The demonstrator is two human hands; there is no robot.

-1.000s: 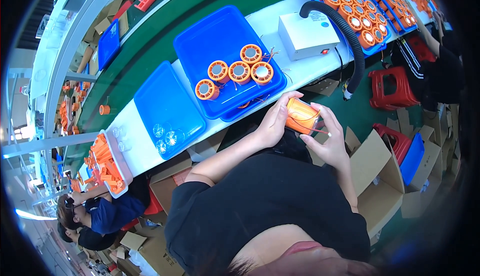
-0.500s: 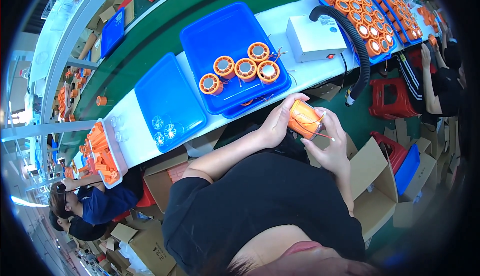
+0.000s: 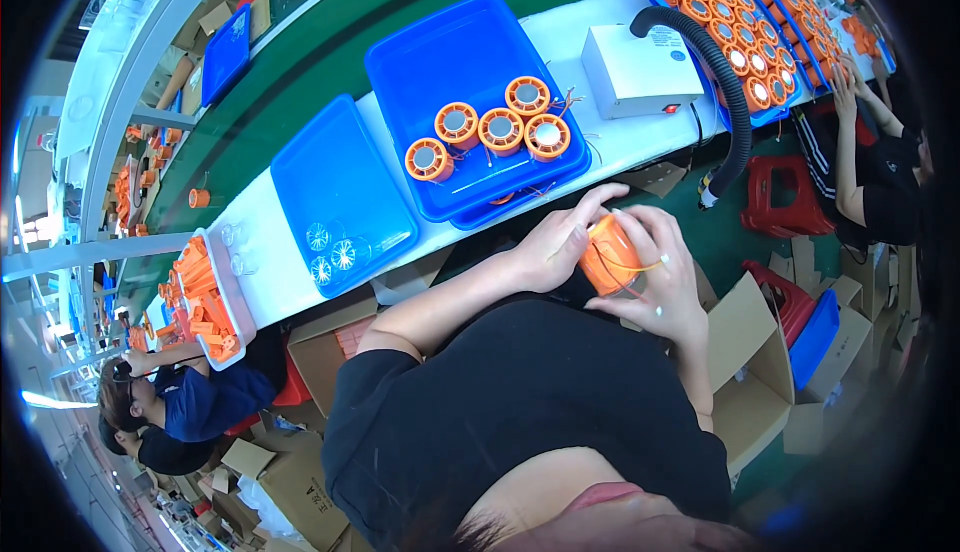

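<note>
Between my two hands, in front of my chest, is an orange cylindrical housing (image 3: 608, 258) with thin wires at its side. My left hand (image 3: 556, 248) holds its left side, thumb against it and the other fingers reaching over the far end. My right hand (image 3: 664, 277) curls round the right side, and a wire with a small white end crosses its fingers. Both hands are closed on the housing. Several similar orange housings (image 3: 501, 132) with grey round centres and loose wires stand on the stacked blue tray (image 3: 440, 52) beyond my hands.
A second blue tray (image 3: 335, 167) holds clear round pieces (image 3: 343, 254). Left of it is a white bin (image 3: 238, 327) of orange parts. A white box (image 3: 640, 72) with a black hose (image 3: 738, 102) stands right. Open cartons (image 3: 745, 402) lie below; people sit at both sides.
The housing has turned and tilted in my hands. My right hand has closed further round it, its fingers now over the top. The view has shifted slightly.
</note>
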